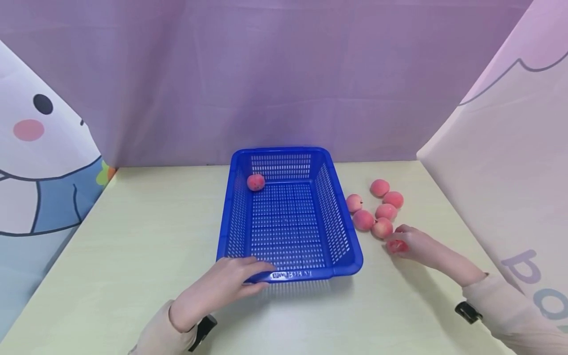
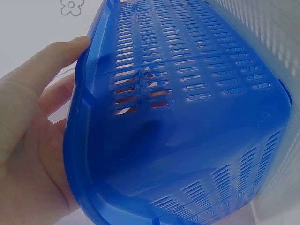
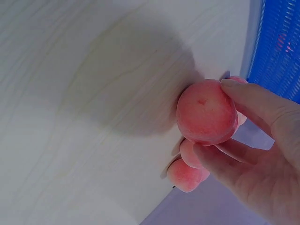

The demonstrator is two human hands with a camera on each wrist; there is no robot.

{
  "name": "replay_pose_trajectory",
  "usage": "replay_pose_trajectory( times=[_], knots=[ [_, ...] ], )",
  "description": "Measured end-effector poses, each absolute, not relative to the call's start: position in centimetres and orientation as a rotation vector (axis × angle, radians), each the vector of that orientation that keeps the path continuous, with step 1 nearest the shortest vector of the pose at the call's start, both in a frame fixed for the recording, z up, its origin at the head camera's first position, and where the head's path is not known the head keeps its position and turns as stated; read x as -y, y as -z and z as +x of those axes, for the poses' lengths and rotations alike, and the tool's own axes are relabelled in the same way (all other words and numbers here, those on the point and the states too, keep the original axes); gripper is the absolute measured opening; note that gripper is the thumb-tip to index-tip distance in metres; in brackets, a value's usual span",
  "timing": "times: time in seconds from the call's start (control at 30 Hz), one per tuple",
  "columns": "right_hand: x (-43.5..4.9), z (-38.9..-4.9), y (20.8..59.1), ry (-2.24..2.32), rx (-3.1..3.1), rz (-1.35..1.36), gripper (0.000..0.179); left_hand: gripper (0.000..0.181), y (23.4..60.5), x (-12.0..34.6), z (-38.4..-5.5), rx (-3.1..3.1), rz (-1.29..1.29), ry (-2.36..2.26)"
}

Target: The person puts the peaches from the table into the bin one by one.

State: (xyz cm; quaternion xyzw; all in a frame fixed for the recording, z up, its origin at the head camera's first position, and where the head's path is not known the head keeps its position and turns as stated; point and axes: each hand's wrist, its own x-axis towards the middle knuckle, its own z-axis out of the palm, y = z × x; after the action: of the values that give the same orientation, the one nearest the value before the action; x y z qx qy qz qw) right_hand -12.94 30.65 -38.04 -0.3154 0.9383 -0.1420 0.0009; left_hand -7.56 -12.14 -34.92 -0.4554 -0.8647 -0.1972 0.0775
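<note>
A blue plastic basket (image 1: pixel 288 274) with slotted walls stands on the table, one peach (image 1: pixel 255 182) inside at its far left corner. My left hand (image 1: pixel 228 281) grips the basket's near rim, its thumb on one side and fingers on the other, as the left wrist view also shows. Right of the basket, my right hand (image 1: pixel 419 246) pinches a pinkish-red peach (image 3: pixel 206 112) between thumb and fingers. Just beyond that hand lies a loose group of several peaches, the nearest peach (image 1: pixel 382 228) almost beside the held one.
The pale table (image 1: pixel 146 236) extends on both sides of the basket. A purple cloth (image 1: pixel 284 79) hangs behind it, close to the basket's far end. Printed panels stand at left and right, the right panel (image 1: pixel 510 162) near my right forearm.
</note>
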Motion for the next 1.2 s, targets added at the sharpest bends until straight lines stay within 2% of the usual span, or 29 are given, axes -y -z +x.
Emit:
replay_pose_trajectory(
  times=[0.87, 1.2],
  knots=[
    [-30.7, -12.9, 38.0, 0.395, -2.973, -0.937, 0.025, 0.022, 35.0, 12.1, -7.5, 2.565, -1.369, 0.585],
    [-30.8, -13.2, 36.8, 0.447, -3.025, -1.103, 0.024, 0.022, 35.0, 12.0, -7.5, 2.554, -1.371, 0.594]
  ],
)
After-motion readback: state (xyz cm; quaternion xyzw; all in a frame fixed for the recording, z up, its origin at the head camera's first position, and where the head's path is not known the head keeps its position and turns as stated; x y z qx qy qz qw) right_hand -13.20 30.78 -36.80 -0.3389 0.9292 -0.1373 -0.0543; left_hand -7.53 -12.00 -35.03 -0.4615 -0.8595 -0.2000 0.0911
